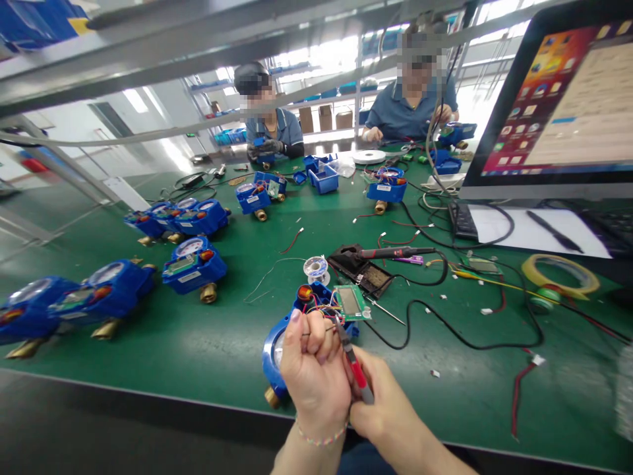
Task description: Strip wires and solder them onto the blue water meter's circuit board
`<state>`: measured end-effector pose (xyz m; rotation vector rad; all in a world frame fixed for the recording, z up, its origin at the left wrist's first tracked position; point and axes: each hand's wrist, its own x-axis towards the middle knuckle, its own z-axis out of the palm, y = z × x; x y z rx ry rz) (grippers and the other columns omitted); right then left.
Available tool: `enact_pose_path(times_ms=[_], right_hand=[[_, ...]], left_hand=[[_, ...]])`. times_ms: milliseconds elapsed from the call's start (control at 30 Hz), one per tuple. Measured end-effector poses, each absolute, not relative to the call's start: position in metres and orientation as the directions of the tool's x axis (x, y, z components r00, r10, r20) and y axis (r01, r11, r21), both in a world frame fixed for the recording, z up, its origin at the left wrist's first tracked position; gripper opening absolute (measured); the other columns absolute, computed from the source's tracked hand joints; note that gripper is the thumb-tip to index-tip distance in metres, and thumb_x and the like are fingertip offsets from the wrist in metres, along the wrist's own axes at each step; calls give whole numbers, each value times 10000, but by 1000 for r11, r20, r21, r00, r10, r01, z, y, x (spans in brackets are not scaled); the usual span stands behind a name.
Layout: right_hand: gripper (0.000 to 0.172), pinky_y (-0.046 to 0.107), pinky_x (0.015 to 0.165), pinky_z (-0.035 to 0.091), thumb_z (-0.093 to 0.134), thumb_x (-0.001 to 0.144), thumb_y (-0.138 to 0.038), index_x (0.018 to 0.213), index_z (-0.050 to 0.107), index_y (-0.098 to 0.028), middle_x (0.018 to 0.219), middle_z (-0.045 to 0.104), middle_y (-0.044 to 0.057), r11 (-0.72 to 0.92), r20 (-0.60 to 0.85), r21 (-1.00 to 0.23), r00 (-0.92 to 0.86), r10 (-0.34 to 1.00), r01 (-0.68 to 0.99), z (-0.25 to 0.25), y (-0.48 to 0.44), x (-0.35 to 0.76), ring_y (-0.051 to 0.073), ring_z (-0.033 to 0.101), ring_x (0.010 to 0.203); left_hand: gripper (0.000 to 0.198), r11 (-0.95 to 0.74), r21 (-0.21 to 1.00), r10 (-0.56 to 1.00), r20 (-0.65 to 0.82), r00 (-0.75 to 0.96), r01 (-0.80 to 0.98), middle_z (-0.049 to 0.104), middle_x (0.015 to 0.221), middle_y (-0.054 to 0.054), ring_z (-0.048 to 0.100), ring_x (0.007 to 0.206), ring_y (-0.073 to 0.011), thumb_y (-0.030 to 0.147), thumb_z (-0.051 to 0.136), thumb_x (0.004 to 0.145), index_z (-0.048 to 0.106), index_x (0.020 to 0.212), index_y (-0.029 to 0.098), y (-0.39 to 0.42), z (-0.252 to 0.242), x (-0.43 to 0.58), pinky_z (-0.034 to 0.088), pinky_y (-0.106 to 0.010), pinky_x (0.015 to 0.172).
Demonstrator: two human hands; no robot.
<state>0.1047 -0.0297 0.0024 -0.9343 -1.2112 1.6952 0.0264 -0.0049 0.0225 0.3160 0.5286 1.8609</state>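
In the lower middle of the head view, a blue water meter (pixel 271 353) with a brass fitting sits at the table's front edge, partly hidden behind my hands. Its green circuit board (pixel 366 310) with a small display is tilted up beside the wiring. My left hand (pixel 319 376) is closed over the meter, its curled fingers pinching a thin dark wire (pixel 306 334). Wrapped round red-and-grey cutting pliers (pixel 360 375), my right hand (pixel 383 399) is beside the left. The pliers' tips meet the wire area at the left fingertips; whether the jaws touch a wire is hard to see.
Beyond the meter stand a solder spool (pixel 316 270) and a soldering iron (pixel 395 253) on its stand (pixel 368 280). Several blue meters (pixel 195 267) line the left. Yellow tape (pixel 586 280), black cable and a monitor (pixel 539 105) occupy the right. Two people (pixel 413 105) work opposite.
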Motion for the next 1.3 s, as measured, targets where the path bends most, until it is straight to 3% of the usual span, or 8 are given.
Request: enact_pose_path(times_ms=[133,267,333,633,767,900,1100,1300], right_hand=[[236,253,645,364,489,510,-136,726,421,-203,655,403,-41,-263,-110,-871,-357,927,-415,1,-34,96,154,405,678],[250,229,564,316,465,465,-123,668,350,-212,650,302,-44,-207,-104,-607,-182,978,-767,-1,-35,93,124,279,591],[255,238,571,303,466,467,-112,671,347,-210,663,295,-39,-149,-54,-582,-145,988,-799,-2,-33,94,133,265,603],[219,298,683,365,523,623,-192,833,476,-232,782,407,-11,-123,17,-863,-272,962,-490,-6,-37,131,164,406,729],[330,343,775,393,516,628,-218,954,556,-195,853,532,39,-192,-98,-944,-328,939,-268,15,-41,151,212,496,828],[410,377,826,372,523,588,-289,975,543,-154,863,576,57,-438,-330,-881,-431,840,-178,34,-44,156,242,520,861],[410,367,821,385,467,517,-246,916,505,-160,805,550,27,-472,-355,-869,-482,801,-145,30,-44,152,217,502,815],[445,354,758,386,424,497,-282,916,517,-165,840,541,45,-365,-360,-927,-498,789,91,21,-34,156,223,479,802]], left_hand=[[426,-255,494,936,-89,-340,-831,205,455,72,164,372,-56,207,645,755,304,504,161,-1,24,25,241,-156,354],[444,-227,400,926,-193,-324,-888,142,465,95,59,372,-54,152,671,706,260,540,179,4,25,22,173,-168,325],[462,-237,392,924,-192,-331,-889,134,472,97,43,379,-54,153,677,700,242,548,183,5,26,23,174,-168,330],[401,-312,542,915,-51,-400,-781,214,469,65,116,408,-78,203,522,851,290,526,164,1,27,24,204,-188,385],[411,-211,763,971,93,-219,-611,298,480,32,216,424,-91,278,485,885,363,512,157,-3,18,18,202,-228,417],[434,-128,948,988,147,44,-291,418,525,-17,373,499,-121,369,445,914,483,544,147,-5,10,7,271,-257,490],[413,-13,971,965,75,252,-240,453,575,-37,424,526,-148,399,450,898,513,577,146,-6,10,-1,311,-273,509],[404,-30,971,954,99,284,-238,465,568,-41,455,518,-157,382,471,895,516,570,147,-4,11,-3,330,-277,502]])
